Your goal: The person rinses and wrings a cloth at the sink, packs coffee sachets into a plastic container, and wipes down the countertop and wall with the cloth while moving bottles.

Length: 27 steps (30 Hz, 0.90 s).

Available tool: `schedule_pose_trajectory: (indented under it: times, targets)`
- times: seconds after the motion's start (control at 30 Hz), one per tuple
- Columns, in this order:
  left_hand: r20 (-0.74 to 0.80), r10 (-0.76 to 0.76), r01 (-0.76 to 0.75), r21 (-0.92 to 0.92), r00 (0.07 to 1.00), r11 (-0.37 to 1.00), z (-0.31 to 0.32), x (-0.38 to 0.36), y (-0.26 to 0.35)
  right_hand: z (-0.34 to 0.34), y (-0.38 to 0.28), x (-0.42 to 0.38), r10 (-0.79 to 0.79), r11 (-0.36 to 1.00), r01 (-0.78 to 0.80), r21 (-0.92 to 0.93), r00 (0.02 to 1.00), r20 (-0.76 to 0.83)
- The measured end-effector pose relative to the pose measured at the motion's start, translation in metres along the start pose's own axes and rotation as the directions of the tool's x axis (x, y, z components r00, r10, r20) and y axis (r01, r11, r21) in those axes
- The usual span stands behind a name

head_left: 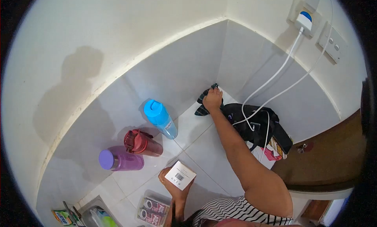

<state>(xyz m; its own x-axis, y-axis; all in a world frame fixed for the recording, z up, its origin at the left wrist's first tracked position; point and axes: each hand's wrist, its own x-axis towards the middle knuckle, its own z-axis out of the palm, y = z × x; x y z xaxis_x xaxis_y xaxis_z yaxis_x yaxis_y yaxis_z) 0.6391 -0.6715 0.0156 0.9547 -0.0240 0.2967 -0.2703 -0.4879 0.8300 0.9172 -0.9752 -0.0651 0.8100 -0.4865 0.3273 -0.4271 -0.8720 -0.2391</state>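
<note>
My left hand grips a small white box with a barcode on the face turned up; the fingers wrap its sides. Stretched to the far corner, my right hand holds a dark plaid cloth against the white tiled counter. Part of the cloth is hidden under the palm. A black bag lies close to the right forearm. Left of the box stand a blue bottle, a red bottle and a purple bottle.
White cables run from a plug at the wall down over the bag. Beside the left wrist is a clear container with packets. A metal tray or basin holds a green-and-white packet. A brown wooden surface lies at right.
</note>
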Motion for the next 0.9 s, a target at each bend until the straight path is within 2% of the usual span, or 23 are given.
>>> schedule_pose_trajectory:
  times: [0.03,0.1,0.13,0.17,0.2,0.23,0.27,0.33,0.37,0.4,0.43,0.47,0.5,0.53,0.57,0.6,0.7,0.77,0.83,0.9]
  targets:
    - [-0.052,-0.009,0.004,-0.104,0.999,0.995,-0.002,0.002,0.011,-0.003,-0.002,-0.009,-0.070,0.998,0.070,-0.005,0.997,-0.015]
    - [-0.046,0.009,-0.011,-0.035,0.999,0.999,-0.001,-0.003,0.000,-0.008,-0.011,-0.044,-0.232,0.973,0.232,0.014,0.973,0.006]
    - [-0.031,0.029,-0.028,0.033,0.999,0.999,0.001,-0.008,-0.013,-0.025,-0.022,-0.057,-0.257,0.963,0.227,0.145,0.935,0.246]
    - [-0.014,0.050,-0.048,0.101,0.999,0.994,0.002,-0.012,-0.028,-0.024,-0.029,-0.084,-0.404,0.907,0.382,0.175,0.908,0.110]
    - [0.008,0.068,-0.068,0.170,0.998,0.983,0.004,-0.018,-0.043,-0.020,-0.029,-0.111,-0.531,0.815,0.540,0.210,0.841,-0.101]
    - [0.034,0.085,-0.091,0.240,0.996,0.967,0.005,-0.023,-0.057,-0.033,-0.027,-0.122,-0.627,0.694,0.604,0.391,0.775,-0.082]
    - [0.023,0.088,-0.091,0.156,0.996,0.983,0.007,-0.028,-0.070,-0.049,-0.024,-0.130,-0.712,0.543,0.626,0.560,0.697,-0.088]
    - [0.067,0.067,-0.078,0.181,0.995,0.980,0.003,-0.024,-0.064,-0.044,-0.004,-0.122,-0.757,0.483,0.633,0.605,0.649,-0.075]
    - [0.067,0.065,-0.077,0.192,0.996,0.978,0.000,-0.021,-0.057,-0.041,0.002,-0.112,-0.688,0.585,0.554,0.593,0.725,0.001]
    - [0.045,0.018,-0.019,0.039,0.999,0.999,-0.001,-0.019,-0.046,-0.056,0.001,-0.095,-0.584,0.729,0.442,0.522,0.800,0.137]
    - [0.026,-0.032,0.035,-0.118,0.999,0.992,-0.002,-0.016,-0.033,-0.045,0.005,-0.083,-0.475,0.770,0.397,0.499,0.879,0.035]
    - [0.056,-0.139,0.148,-0.228,0.989,0.962,-0.005,-0.010,-0.007,-0.034,0.003,-0.076,-0.435,0.801,0.403,0.443,0.900,-0.033]
    - [0.048,-0.138,0.146,-0.221,0.989,0.964,-0.008,-0.012,-0.013,-0.029,0.000,-0.073,-0.393,0.831,0.401,0.385,0.914,-0.104]
    - [0.030,-0.012,0.014,-0.061,0.999,0.998,-0.009,-0.011,-0.024,-0.033,-0.005,-0.076,-0.383,0.857,0.389,0.339,0.920,-0.088]
    - [0.033,0.115,-0.117,0.099,0.993,0.988,-0.009,-0.015,-0.032,-0.038,-0.005,-0.079,-0.386,0.854,0.393,0.341,0.918,-0.093]
    - [0.011,0.012,-0.011,-0.089,1.000,0.996,-0.008,-0.010,-0.009,-0.040,-0.004,-0.084,-0.443,0.824,0.425,0.375,0.895,-0.040]
    - [-0.069,0.079,-0.079,0.003,0.994,0.997,-0.006,-0.006,-0.002,-0.066,-0.003,-0.121,-0.599,0.704,0.503,0.502,0.800,0.039]
    - [-0.072,0.088,-0.086,0.037,0.994,0.996,-0.006,-0.004,0.005,-0.079,-0.003,-0.156,-0.609,0.683,0.509,0.524,0.793,0.022]
    - [-0.140,0.105,-0.105,0.009,0.985,0.994,-0.004,-0.004,0.015,-0.092,0.000,-0.183,-0.632,0.693,0.499,0.521,0.768,0.105]
    - [-0.110,0.117,-0.106,0.099,0.987,0.989,-0.006,-0.003,0.015,-0.104,0.005,-0.203,-0.660,0.676,0.524,0.518,0.743,0.109]
